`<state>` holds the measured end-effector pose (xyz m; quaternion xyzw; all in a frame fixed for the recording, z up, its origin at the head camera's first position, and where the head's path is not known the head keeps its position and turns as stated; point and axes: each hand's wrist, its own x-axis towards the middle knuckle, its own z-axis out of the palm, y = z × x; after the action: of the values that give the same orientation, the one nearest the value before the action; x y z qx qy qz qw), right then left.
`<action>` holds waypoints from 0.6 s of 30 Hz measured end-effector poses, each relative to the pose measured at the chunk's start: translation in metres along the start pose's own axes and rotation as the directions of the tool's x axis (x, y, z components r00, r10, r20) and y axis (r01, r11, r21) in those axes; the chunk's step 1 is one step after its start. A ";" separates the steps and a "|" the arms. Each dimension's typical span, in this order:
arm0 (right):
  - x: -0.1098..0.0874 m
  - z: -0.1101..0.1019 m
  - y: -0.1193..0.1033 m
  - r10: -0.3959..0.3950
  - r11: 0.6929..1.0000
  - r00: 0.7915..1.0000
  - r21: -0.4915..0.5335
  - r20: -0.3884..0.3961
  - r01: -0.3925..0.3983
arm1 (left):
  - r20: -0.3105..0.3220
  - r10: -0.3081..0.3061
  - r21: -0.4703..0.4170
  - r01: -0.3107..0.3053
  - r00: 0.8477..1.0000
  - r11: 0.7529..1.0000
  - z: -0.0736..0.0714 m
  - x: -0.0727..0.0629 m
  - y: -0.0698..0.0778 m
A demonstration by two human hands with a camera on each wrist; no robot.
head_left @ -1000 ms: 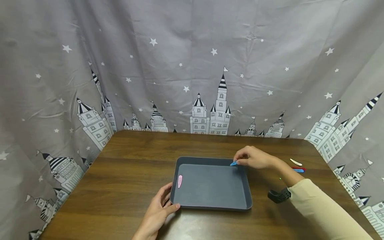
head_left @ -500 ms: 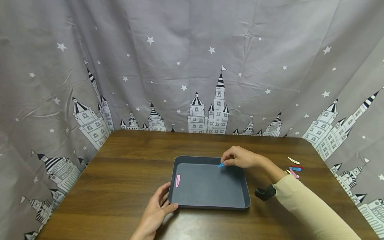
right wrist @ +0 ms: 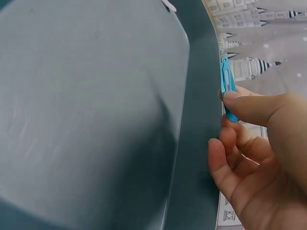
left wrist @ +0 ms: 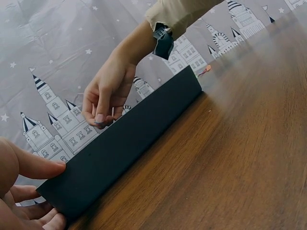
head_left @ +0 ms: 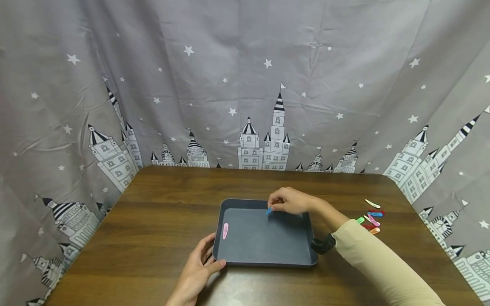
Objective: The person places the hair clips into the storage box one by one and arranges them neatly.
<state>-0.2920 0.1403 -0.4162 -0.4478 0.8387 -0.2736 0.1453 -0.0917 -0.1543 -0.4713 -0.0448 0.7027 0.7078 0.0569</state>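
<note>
Our right grip (head_left: pixel 289 201) is pinching a blue clip (head_left: pixel 269 211) above the tray (head_left: pixel 264 246), toward its far side; our left grip (head_left: pixel 200 262) is holding its near-left corner. We're guessing the clip is light, stiff and slippery, best held mid-way. Our fingers (left wrist: pixel 102 103) are hiding most of it from the left wrist view.

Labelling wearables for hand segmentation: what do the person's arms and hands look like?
Left hand and right hand: both ungloved. Right arm: plain pale beige sleeve, with a black, perforated wristband by its cuff. No sleeve shows on the left. No cables visible.
</note>
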 end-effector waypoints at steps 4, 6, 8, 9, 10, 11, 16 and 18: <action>0.007 0.003 -0.004 -0.007 1.000 1.000 0.014 0.017 0.006 | 0.000 0.009 0.004 -0.009 1.000 1.000 0.000 -0.001 0.000; 0.011 0.004 -0.006 -0.011 1.000 1.000 0.017 0.029 0.010 | 0.001 0.015 0.004 -0.015 1.000 1.000 0.000 -0.001 0.000; 0.014 0.005 -0.008 -0.012 1.000 0.999 0.016 0.037 0.012 | 0.003 0.022 0.006 -0.022 1.000 1.000 0.000 -0.001 -0.001; 0.016 0.006 -0.009 -0.011 1.000 0.999 0.018 0.040 0.010 | 0.004 0.025 0.004 -0.025 1.000 1.000 0.000 -0.001 -0.001; 0.018 0.007 -0.010 -0.008 1.000 0.999 0.018 0.042 0.008 | 0.005 0.029 0.004 -0.029 1.000 1.000 0.000 -0.001 -0.001; 0.020 0.008 -0.011 -0.006 1.000 0.999 0.018 0.043 0.005 | 0.005 0.028 0.004 -0.028 1.000 1.000 0.000 -0.001 -0.001; 0.029 0.012 -0.012 -0.004 1.000 0.999 0.009 0.042 0.004 | 0.004 0.011 0.009 -0.011 1.000 1.000 0.000 0.000 0.000; 0.032 0.013 -0.012 -0.008 1.000 0.999 0.006 0.044 0.007 | 0.004 0.008 0.012 -0.008 1.000 1.000 0.000 0.000 0.001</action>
<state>-0.2952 0.1037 -0.4194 -0.4565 0.8328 -0.2667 0.1640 -0.0917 -0.1547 -0.4707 -0.0405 0.7069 0.7039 0.0557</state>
